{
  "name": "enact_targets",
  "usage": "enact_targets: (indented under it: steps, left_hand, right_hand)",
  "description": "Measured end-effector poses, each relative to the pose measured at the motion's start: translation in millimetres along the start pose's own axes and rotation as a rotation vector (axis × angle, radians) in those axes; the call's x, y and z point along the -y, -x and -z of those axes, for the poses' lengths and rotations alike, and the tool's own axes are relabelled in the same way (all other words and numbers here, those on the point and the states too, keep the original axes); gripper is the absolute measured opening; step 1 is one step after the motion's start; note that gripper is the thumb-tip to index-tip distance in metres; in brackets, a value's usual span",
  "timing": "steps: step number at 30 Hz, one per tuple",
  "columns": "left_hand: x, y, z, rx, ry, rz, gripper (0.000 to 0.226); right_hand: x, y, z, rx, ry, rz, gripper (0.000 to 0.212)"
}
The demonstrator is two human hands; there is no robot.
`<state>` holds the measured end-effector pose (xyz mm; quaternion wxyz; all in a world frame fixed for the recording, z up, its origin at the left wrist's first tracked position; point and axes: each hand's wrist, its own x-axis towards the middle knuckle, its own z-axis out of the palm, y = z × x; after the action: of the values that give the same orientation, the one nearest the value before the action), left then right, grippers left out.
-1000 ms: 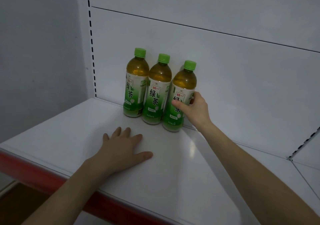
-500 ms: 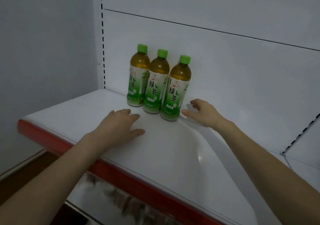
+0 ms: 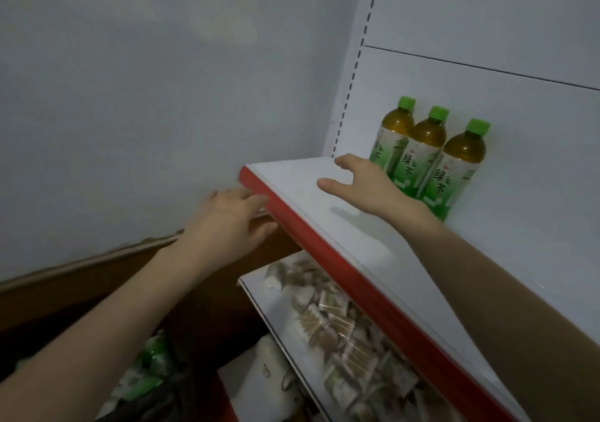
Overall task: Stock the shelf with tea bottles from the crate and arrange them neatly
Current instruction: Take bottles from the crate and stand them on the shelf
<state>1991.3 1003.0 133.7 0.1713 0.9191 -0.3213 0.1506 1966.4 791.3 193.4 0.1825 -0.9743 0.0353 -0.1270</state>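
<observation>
A grey-blue wall (image 3: 146, 96) fills the picture from nine to twelve o'clock. At one o'clock stands the pale back panel (image 3: 519, 32) of the rack, with a slotted upright along its left side. The white shelf (image 3: 373, 259) with its red front edge (image 3: 324, 252) runs from the middle down to five o'clock. Beneath it, at six o'clock, a lower shelf (image 3: 269, 295) carries a heap of small wrapped packets (image 3: 341, 330), too blurred for us to read. At seven o'clock we see a dark container (image 3: 172, 399) with green and white shapes inside; we cannot tell what they are.

Our left hand (image 3: 227, 223) lies at nine o'clock from the middle, just before the shelf's left corner, fingers stretched and relaxed, holding nothing; whether the fingertips touch the red edge we cannot tell. Our right hand (image 3: 367, 184) is at three o'clock from the middle, above the shelf top, fingers spread and loosely bent, gripping nothing.

The three tea bottles stand upright at two o'clock, at the back of the shelf against the panel, side by side and touching: the left bottle (image 3: 394, 129), the middle bottle (image 3: 422, 148) and the right bottle (image 3: 461, 161). Each has a green cap and a green and white label. Our right hand partly covers their lower left side.
</observation>
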Motion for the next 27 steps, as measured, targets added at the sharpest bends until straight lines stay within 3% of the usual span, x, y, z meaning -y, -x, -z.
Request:
enact_targets:
  steps: [3,9,15,21,27]
  left_hand:
    - [40.9,41.3,18.5,0.002,-0.089,0.129,0.053]
    - [150.6,143.1,32.7,0.12,-0.16,0.393,0.053]
    - [260.7,243.9,19.8,0.356,-0.148,0.592,0.058]
    - [332.3,316.9,-17.1,0.502,0.008,0.708,0.059]
    - [353.0,345.6,-78.9,0.597,0.156,0.805,0.06]
  right_hand:
    - [52.9,-14.2,-33.5,0.079,-0.027,0.103,0.064]
    - [167.9,-28.0,-135.9,0.251,-0.146,0.256,0.062]
    - [253.6,-20.2,-271.8,0.503,-0.202,0.243,0.062]
    - [275.2,-1.1,-387.6,0.788,-0.175,0.107,0.066]
    - [242.3,20.0,-470.4,0.9,-0.108,-0.066,0.06]
